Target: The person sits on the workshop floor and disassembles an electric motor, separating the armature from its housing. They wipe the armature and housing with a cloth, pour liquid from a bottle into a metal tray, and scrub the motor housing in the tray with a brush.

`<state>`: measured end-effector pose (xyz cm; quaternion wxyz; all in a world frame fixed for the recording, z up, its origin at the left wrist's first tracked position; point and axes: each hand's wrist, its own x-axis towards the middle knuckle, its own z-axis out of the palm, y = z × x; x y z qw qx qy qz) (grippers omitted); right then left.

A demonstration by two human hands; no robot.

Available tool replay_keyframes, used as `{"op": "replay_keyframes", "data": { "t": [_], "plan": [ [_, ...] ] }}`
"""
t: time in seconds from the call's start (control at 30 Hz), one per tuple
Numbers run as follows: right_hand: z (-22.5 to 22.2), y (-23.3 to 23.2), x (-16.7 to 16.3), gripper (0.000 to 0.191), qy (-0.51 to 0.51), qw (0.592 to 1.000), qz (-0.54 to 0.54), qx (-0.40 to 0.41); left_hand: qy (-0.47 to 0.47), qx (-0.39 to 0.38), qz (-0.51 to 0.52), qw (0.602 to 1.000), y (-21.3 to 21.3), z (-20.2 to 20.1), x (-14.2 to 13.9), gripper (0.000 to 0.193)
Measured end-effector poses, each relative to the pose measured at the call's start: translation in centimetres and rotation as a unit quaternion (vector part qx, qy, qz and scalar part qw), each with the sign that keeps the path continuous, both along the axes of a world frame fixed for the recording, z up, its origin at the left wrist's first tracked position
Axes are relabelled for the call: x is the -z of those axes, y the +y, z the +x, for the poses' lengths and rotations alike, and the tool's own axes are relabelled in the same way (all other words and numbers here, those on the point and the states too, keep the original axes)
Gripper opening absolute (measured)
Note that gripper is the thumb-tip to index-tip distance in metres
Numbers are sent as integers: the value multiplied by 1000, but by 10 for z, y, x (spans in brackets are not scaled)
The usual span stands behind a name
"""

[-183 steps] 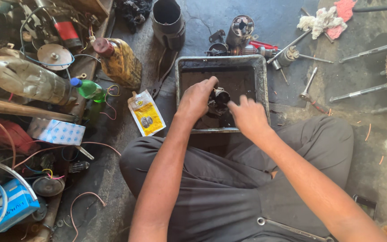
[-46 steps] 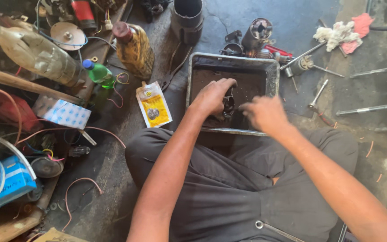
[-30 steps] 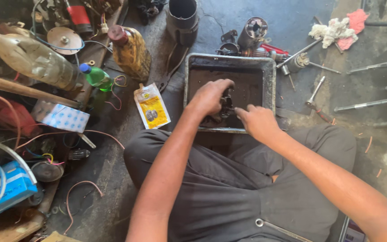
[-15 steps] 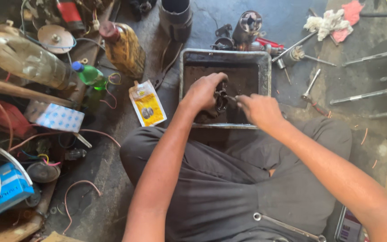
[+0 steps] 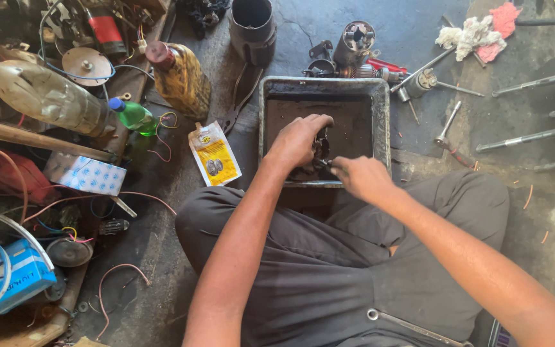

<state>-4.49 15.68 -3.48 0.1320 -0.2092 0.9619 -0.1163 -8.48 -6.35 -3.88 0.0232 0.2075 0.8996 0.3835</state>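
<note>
While gripped from above by left hand [image 5: 300,138], dark metal part [image 5: 320,152] upright in tray [image 5: 324,87], w/ right hand [image 5: 362,177] fisted on thin tool poked in from right, both equally near.

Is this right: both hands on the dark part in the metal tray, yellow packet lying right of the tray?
Not quite. The yellow packet lies to the left of the tray, not the right, as the head view shows. The rest holds: the left hand and right hand are both on the dark part in the tray.
</note>
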Motion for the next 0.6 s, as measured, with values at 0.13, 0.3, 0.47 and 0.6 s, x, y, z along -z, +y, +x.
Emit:
{"op": "replay_keyframes", "data": {
  "t": [0.13, 0.3, 0.47, 0.6],
  "plan": [
    [-21, 3, -14, 29, -47, 999, 13, -20, 6, 6, 1, 1000, 1, 0, 1, 62],
    [-27, -1, -21, 30, -82, 993, 86, -12, -1, 8, -3, 1000, 1, -2, 3, 60],
    [-27, -3, -24, 29, -113, 993, 33, -15, -2, 0, 11, 1000, -3, -3, 3, 61],
    [-25, -7, -23, 31, -72, 994, 80, -18, -14, 2, 0, 1000, 0, -2, 1, 59]
  ]
}}
